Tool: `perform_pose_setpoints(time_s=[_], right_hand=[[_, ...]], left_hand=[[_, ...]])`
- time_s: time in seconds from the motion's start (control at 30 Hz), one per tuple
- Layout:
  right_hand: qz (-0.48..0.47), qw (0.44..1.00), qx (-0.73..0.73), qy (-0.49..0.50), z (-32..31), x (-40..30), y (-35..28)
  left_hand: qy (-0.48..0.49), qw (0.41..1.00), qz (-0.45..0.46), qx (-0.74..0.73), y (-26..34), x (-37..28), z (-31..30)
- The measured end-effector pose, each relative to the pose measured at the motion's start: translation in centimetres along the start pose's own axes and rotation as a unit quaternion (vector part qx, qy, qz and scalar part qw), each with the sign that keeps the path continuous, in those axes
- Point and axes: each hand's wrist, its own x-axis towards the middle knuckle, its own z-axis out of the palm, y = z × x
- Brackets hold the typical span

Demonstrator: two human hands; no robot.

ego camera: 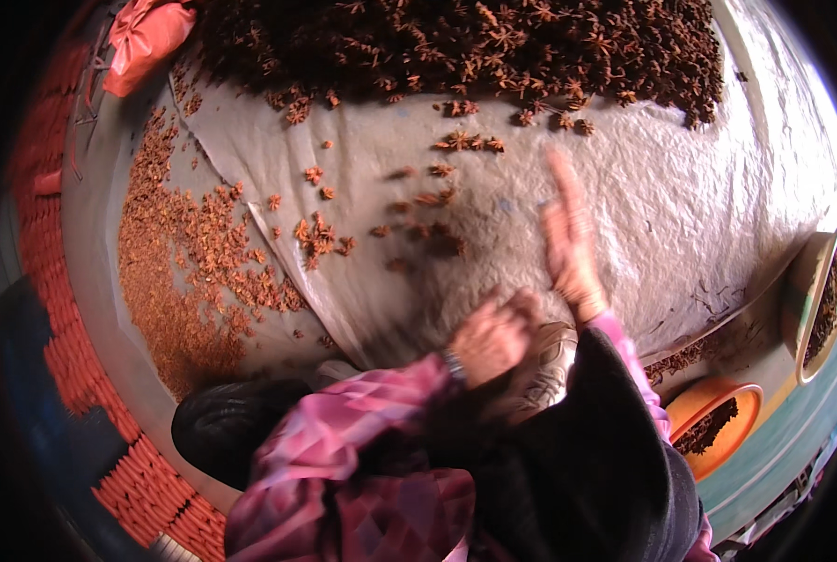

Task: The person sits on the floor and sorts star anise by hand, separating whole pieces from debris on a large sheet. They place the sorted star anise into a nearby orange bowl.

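My right hand (571, 242) is stretched out over the pale plastic sheet (671, 232), fingers extended and nothing in them. My left hand (492, 338), with a band at the wrist, is blurred and half curled beside my shoe (548, 365); whether it holds anything is unclear. Left of my right hand, several star anise pods (425, 235) are smeared by motion. Sharper star anise (317, 237) lie further left on the sheet. Across the top spreads a large dark heap of star anise (460, 49), with a few loose pods (469, 142) just below it.
Reddish-brown small pieces and pods (187, 281) are spread at the left. An orange tub (748, 414) and a pale tub (801, 302) with dark contents stand at the right. A red plastic bag (152, 42) sits at the upper left, near rows of red bundled items (60, 267).
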Motion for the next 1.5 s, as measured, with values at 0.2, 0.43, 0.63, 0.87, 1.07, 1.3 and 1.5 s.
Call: perform_pose_setpoints(time_s=[0.2,0.43,0.63,0.87,1.07,1.3,1.5], right_hand=[[0.026,0.971,-0.171,0.167,-8.7,2.9,-0.2],[-0.128,0.919,-0.365,0.074,-7.9,11.6,0.9],[-0.136,0.877,-0.449,-0.102,-2.2,8.9,2.4],[-0.042,0.896,-0.438,-0.055,-6.7,-4.3,-0.7],[-0.146,0.875,-0.460,-0.047,-2.0,3.7,-3.4],[-0.211,0.797,-0.554,-0.115,0.3,9.3,0.9],[-0.126,0.906,-0.362,-0.181,-0.3,0.2,-3.4]], left_hand=[[0.009,0.992,0.073,0.105,-2.4,10.5,5.0],[-0.104,0.972,-0.180,0.113,-17.9,5.3,-5.3],[-0.266,0.879,-0.367,0.150,-21.8,-10.4,-10.8],[0.027,0.888,-0.410,0.205,-23.3,-14.9,-7.7],[0.052,0.942,-0.312,-0.114,-14.9,-6.4,-6.2],[0.163,0.866,-0.317,-0.350,-10.4,1.6,-6.7],[0.091,0.777,-0.263,-0.565,-9.1,4.2,-6.9]])
